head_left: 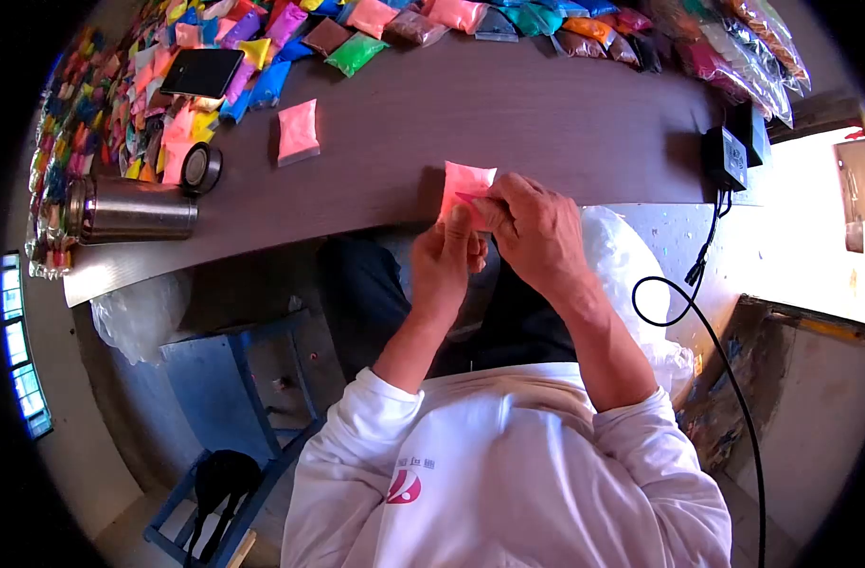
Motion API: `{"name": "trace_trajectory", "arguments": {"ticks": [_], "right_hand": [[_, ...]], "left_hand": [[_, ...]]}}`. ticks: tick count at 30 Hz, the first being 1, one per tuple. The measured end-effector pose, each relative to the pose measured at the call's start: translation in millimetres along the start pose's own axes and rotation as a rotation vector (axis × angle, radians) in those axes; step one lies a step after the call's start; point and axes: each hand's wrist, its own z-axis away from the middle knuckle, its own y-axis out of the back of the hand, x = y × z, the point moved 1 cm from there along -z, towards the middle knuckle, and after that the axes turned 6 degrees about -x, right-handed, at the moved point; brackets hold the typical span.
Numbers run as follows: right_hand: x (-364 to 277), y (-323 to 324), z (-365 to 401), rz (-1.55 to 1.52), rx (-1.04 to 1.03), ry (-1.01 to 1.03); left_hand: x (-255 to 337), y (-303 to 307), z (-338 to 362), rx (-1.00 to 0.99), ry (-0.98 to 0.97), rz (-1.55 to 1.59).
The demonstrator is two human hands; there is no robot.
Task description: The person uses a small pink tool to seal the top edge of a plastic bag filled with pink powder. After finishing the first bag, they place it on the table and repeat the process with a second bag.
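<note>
Packet of pink powder [465,182] was pinched between the left hand [448,263] and right hand [536,232], both closed on it just over the near edge of the table [508,114], where a hard tug might tear it and spill powder off the table.

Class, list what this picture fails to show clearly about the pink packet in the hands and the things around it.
All in the head view:
- Lower half of the held packet: covered by the left hand and right hand.
- What fills it: too small to tell.
- The top-row packets: cut off by the frame edge.
- Label on the adapter: too small to read.
- The far-left packets: blurred at the lens rim.
</note>
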Motion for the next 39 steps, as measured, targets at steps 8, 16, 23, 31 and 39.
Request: {"name": "trace_trajectory", "arguments": {"ticks": [8,16,23,31,39], "right_hand": [[19,3,-23,0.17,0.072,-0.159],[-2,2,-12,0.109,0.068,-0.035],[13,1,-32,0.15,-0.003,-0.13],[-11,10,-25,0.157,0.032,0.068],[-13,2,-46,0.313,-0.091,0.009]], "left_hand": [[5,-1,1,0.021,0.02,-0.092],[-7,11,-4,-0.06,-0.035,-0.134],[5,5,-5,-0.058,-0.067,-0.253],[-4,13,-4,-0.088,-0.144,-0.338],[1,11,-3,-0.08,-0.11,-0.313]]}}
